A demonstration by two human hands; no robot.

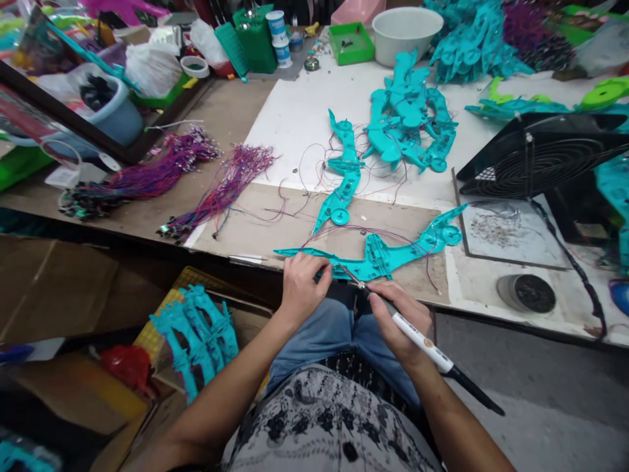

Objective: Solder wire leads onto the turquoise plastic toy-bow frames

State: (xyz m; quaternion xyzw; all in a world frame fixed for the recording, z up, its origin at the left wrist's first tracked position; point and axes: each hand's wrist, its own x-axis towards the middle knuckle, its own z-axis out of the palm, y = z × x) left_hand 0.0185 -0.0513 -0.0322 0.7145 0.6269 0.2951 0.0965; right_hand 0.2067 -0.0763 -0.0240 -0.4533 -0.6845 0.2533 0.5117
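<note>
A turquoise plastic part (351, 267) lies lengthwise at the table's front edge, with thin red and blue wires (344, 227) running over it. My left hand (305, 285) is at the left half of this part, thumb and fingers pinched together; what sits between them is hidden. In my right hand (400, 321) is a white and black soldering iron (422, 342), gripped like a pen. Its tip points left and reaches the inside of the part, close to my left fingertips. Just behind lies a second turquoise part (348, 177) with loose wires around it.
Bundles of red and blue wires (230, 180) lie on the left. A pile of turquoise parts (407, 115) is farther back. To the right stand a black fan (535, 157) and a round tin (527, 293). A box of turquoise parts (199, 337) is below the table's edge.
</note>
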